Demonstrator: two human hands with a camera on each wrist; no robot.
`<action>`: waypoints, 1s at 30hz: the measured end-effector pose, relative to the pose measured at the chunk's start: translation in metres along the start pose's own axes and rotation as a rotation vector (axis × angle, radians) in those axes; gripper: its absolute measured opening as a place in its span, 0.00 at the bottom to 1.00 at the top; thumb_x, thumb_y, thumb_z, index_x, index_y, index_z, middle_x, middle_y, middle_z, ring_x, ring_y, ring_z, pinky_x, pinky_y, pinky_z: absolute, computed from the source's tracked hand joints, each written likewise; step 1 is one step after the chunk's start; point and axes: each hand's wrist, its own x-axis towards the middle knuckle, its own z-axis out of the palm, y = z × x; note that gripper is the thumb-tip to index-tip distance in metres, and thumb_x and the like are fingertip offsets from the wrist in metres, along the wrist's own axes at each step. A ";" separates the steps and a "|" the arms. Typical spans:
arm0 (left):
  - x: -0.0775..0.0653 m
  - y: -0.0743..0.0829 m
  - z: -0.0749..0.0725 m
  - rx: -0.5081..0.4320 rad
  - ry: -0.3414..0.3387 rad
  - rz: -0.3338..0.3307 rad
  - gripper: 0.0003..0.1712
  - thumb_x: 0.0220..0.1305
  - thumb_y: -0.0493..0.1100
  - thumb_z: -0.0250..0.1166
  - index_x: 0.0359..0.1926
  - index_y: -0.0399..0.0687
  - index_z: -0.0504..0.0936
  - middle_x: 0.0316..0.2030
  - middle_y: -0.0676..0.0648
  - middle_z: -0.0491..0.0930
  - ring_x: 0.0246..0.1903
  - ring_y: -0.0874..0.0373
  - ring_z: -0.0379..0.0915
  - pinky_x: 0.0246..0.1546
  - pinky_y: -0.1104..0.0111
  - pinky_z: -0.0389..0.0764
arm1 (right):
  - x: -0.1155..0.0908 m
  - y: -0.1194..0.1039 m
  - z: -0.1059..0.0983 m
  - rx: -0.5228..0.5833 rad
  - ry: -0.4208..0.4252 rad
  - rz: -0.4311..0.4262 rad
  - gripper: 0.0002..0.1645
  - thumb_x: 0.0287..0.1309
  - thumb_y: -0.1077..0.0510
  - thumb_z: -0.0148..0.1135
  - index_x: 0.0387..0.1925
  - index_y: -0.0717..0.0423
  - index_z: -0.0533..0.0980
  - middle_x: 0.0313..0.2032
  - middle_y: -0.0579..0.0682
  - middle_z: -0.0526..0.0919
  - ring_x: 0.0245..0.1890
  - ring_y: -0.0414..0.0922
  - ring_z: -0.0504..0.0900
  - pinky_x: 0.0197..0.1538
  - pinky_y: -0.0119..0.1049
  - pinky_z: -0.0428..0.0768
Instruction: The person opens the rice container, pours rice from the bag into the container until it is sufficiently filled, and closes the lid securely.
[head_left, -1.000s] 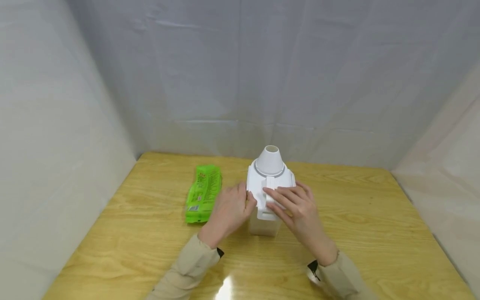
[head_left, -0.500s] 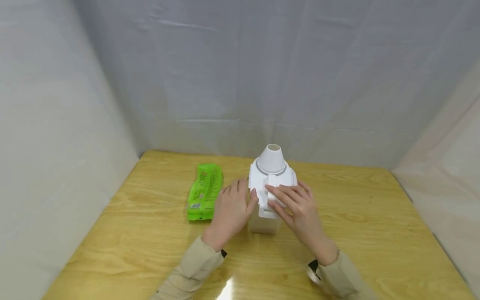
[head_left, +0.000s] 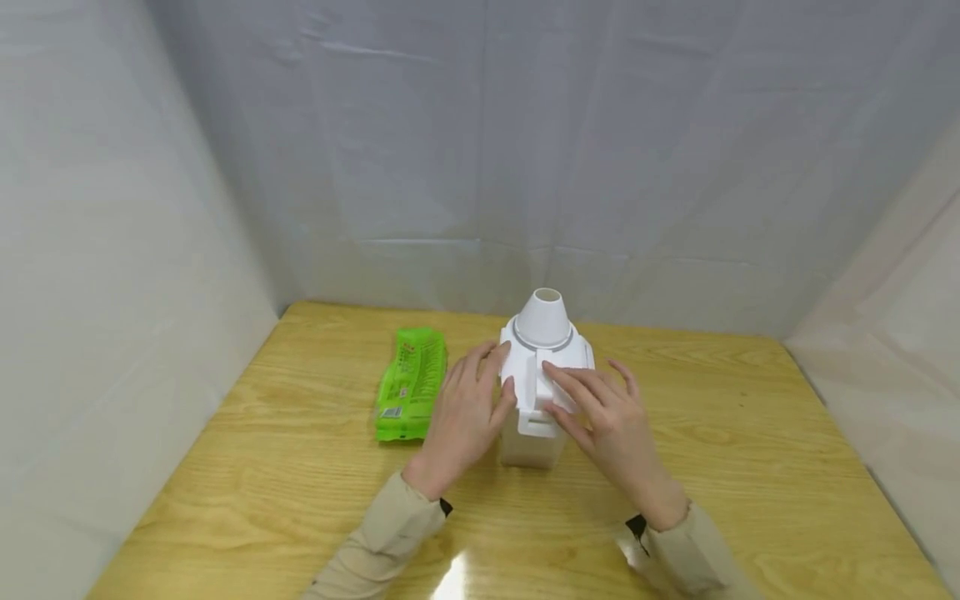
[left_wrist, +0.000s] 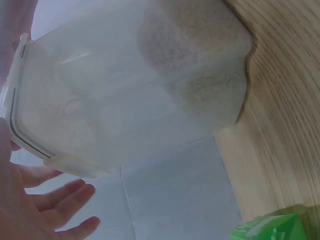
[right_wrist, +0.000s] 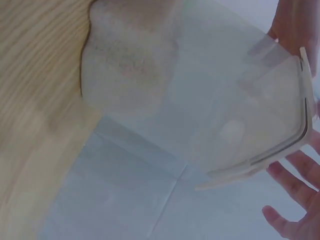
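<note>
A tall translucent storage container [left_wrist: 115, 95] stands upright on the table, with pale grain resembling rice [left_wrist: 200, 55] in its bottom. Its white lid [head_left: 519, 367] carries a cone-shaped spout [head_left: 542, 321] at the back and a raised bar [head_left: 543, 387] in front. My left hand [head_left: 463, 417] is at the lid's left edge, thumb and fingers spread and fairly straight. At the right, my right hand [head_left: 617, 429] has its index fingertip at the raised bar and its thumb close to the front edge, the other fingers loosely bent. In the left wrist view, a side latch [left_wrist: 72, 166] sticks outward.
A bright green printed packet [head_left: 408, 383] lies just left of the container, behind my left hand. The wooden table [head_left: 750, 467] is bordered by pale sheeting [head_left: 600, 150] at the back and both sides.
My left hand's fingers have opened out and moved forward along the lid's left edge. My right hand has shifted slightly right, its outer fingers lifting from the lid's right side.
</note>
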 end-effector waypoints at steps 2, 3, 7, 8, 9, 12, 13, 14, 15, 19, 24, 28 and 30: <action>0.001 0.000 0.000 -0.012 0.020 0.031 0.25 0.74 0.45 0.52 0.66 0.40 0.74 0.62 0.38 0.75 0.59 0.42 0.75 0.63 0.50 0.75 | 0.001 0.004 -0.003 -0.029 0.022 0.014 0.28 0.74 0.38 0.51 0.55 0.53 0.83 0.41 0.51 0.88 0.38 0.51 0.86 0.59 0.61 0.73; 0.002 0.000 0.001 -0.018 0.035 0.049 0.24 0.73 0.44 0.53 0.65 0.40 0.75 0.61 0.38 0.76 0.59 0.43 0.75 0.63 0.50 0.75 | 0.001 0.007 -0.004 -0.045 0.029 0.026 0.28 0.75 0.38 0.50 0.53 0.54 0.83 0.41 0.52 0.88 0.37 0.52 0.86 0.59 0.61 0.74; 0.005 0.004 0.001 -0.077 0.089 0.127 0.22 0.73 0.41 0.52 0.63 0.39 0.76 0.60 0.40 0.77 0.59 0.44 0.76 0.63 0.51 0.74 | 0.000 0.016 -0.010 -0.124 0.006 0.090 0.31 0.76 0.37 0.47 0.45 0.57 0.84 0.38 0.55 0.88 0.35 0.56 0.86 0.56 0.60 0.77; 0.005 0.005 0.001 -0.088 0.101 0.147 0.22 0.73 0.42 0.51 0.63 0.38 0.76 0.60 0.40 0.77 0.59 0.45 0.76 0.63 0.52 0.74 | -0.001 0.018 -0.011 -0.148 -0.006 0.098 0.31 0.76 0.37 0.47 0.44 0.58 0.84 0.38 0.55 0.88 0.35 0.56 0.86 0.55 0.60 0.77; 0.006 0.006 0.001 -0.101 0.107 0.167 0.23 0.75 0.44 0.49 0.64 0.38 0.75 0.60 0.40 0.77 0.59 0.45 0.75 0.63 0.52 0.74 | -0.002 0.020 -0.011 -0.171 -0.019 0.105 0.33 0.76 0.36 0.46 0.44 0.58 0.83 0.37 0.56 0.87 0.35 0.57 0.85 0.55 0.60 0.77; 0.006 0.010 0.002 -0.115 0.109 0.222 0.29 0.81 0.53 0.42 0.67 0.38 0.71 0.63 0.40 0.75 0.61 0.45 0.73 0.64 0.53 0.74 | -0.004 0.023 -0.011 -0.241 -0.049 0.106 0.35 0.76 0.35 0.44 0.43 0.60 0.83 0.35 0.58 0.87 0.34 0.58 0.85 0.53 0.60 0.78; 0.006 0.011 0.002 -0.109 0.110 0.236 0.32 0.81 0.57 0.40 0.68 0.38 0.70 0.64 0.40 0.74 0.62 0.45 0.73 0.64 0.53 0.74 | -0.004 0.024 -0.010 -0.262 -0.055 0.102 0.36 0.76 0.35 0.44 0.42 0.61 0.83 0.35 0.58 0.87 0.34 0.59 0.85 0.52 0.59 0.78; 0.006 0.012 0.003 -0.104 0.108 0.246 0.34 0.81 0.60 0.39 0.69 0.38 0.70 0.65 0.40 0.74 0.62 0.46 0.72 0.64 0.53 0.74 | -0.005 0.024 -0.010 -0.280 -0.057 0.096 0.36 0.76 0.34 0.44 0.42 0.61 0.83 0.34 0.59 0.87 0.33 0.59 0.85 0.52 0.59 0.78; 0.005 0.013 0.004 -0.100 0.102 0.252 0.36 0.81 0.62 0.37 0.70 0.39 0.69 0.65 0.40 0.73 0.63 0.46 0.72 0.64 0.52 0.74 | -0.005 0.025 -0.009 -0.295 -0.059 0.092 0.37 0.76 0.34 0.43 0.41 0.62 0.83 0.34 0.59 0.87 0.33 0.59 0.85 0.51 0.59 0.78; 0.001 0.015 0.009 -0.074 0.053 0.248 0.40 0.80 0.65 0.34 0.72 0.40 0.66 0.67 0.39 0.71 0.66 0.46 0.69 0.66 0.51 0.72 | -0.006 0.025 -0.008 -0.321 -0.067 0.080 0.38 0.76 0.34 0.42 0.37 0.62 0.82 0.32 0.58 0.88 0.31 0.59 0.85 0.48 0.58 0.80; -0.004 0.016 0.013 -0.069 -0.003 0.238 0.41 0.79 0.66 0.34 0.74 0.41 0.63 0.70 0.39 0.68 0.70 0.45 0.63 0.70 0.52 0.67 | -0.007 0.025 -0.007 -0.315 -0.082 0.093 0.39 0.76 0.33 0.40 0.33 0.62 0.80 0.27 0.57 0.86 0.27 0.58 0.84 0.44 0.58 0.81; -0.004 0.016 0.015 -0.076 0.002 0.235 0.39 0.80 0.65 0.36 0.74 0.42 0.62 0.70 0.40 0.68 0.70 0.46 0.62 0.72 0.55 0.64 | -0.007 0.025 -0.007 -0.329 -0.106 0.074 0.39 0.78 0.35 0.38 0.28 0.61 0.79 0.24 0.55 0.85 0.24 0.56 0.84 0.37 0.54 0.83; -0.004 0.016 0.015 -0.074 0.004 0.238 0.39 0.80 0.65 0.37 0.74 0.42 0.63 0.69 0.40 0.69 0.70 0.46 0.63 0.72 0.55 0.64 | -0.008 0.024 -0.006 -0.313 -0.136 0.059 0.39 0.80 0.38 0.36 0.28 0.61 0.78 0.24 0.55 0.84 0.24 0.56 0.84 0.34 0.51 0.83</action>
